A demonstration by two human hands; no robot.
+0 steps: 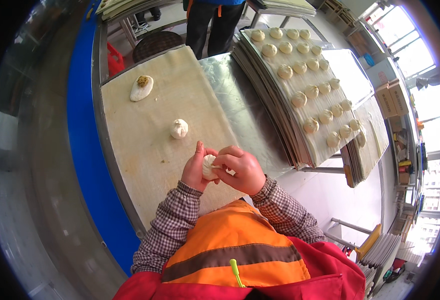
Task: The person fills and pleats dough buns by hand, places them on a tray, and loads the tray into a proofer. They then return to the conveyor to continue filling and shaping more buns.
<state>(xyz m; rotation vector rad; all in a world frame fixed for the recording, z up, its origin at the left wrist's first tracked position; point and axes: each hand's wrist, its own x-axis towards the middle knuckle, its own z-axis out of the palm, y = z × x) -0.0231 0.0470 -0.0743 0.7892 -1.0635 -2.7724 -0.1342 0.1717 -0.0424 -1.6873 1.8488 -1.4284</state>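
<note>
A pleated white dough bun [208, 168] rests in my left hand [195, 166], whose fingers curl around it from the left and below. My right hand [238, 170] pinches the bun's folded edge between thumb and fingers. Beyond my hands, a closed round bun [179, 128] sits on the pale cloth-covered board [130, 120]. Farther off on the same board lies a flat oval dough piece [138, 93] with a heap of brown filling [142, 81] at its far end.
At right, a stack of boards [270, 100] carries rows of several pleated buns [311, 125] on cloth. A bare metal tabletop [235, 90] lies between. A blue edge [87, 100] runs along the left. A person in dark trousers [212, 27] stands across the table, near a round stool [157, 44].
</note>
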